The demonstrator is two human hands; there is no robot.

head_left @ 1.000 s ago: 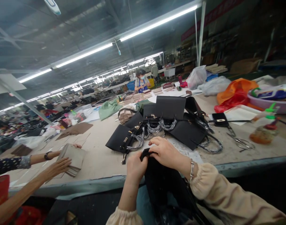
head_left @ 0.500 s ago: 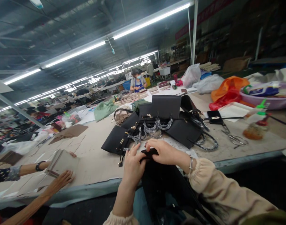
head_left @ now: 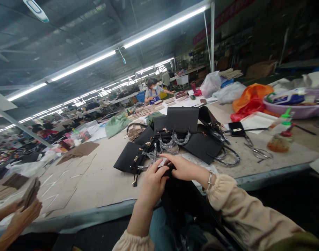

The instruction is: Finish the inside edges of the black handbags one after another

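A black item (head_left: 175,191), its lower part hanging below the table edge, is held between both hands. My left hand (head_left: 154,179) grips its upper edge from the left, fingers bent. From the right, my right hand (head_left: 182,168) has its fingers closed over the same edge, close to the left fingertips. Just beyond the hands lies a pile of black handbags (head_left: 184,120) with plastic-wrapped handles (head_left: 182,138). One black bag (head_left: 126,157) rests on its side to the left of the pile.
Scissors (head_left: 261,153), a black strap piece (head_left: 236,129), a glue bottle (head_left: 280,141) and a purple basin (head_left: 301,111) are at right. At lower left a co-worker's hands (head_left: 28,212) hold stacked pieces (head_left: 31,193). Another person (head_left: 153,92) works across the table.
My hands have drawn slightly closer together over the black item's edge. The co-worker's hands have moved left and now hold the stack upright. The person across has stretched an arm out sideways.
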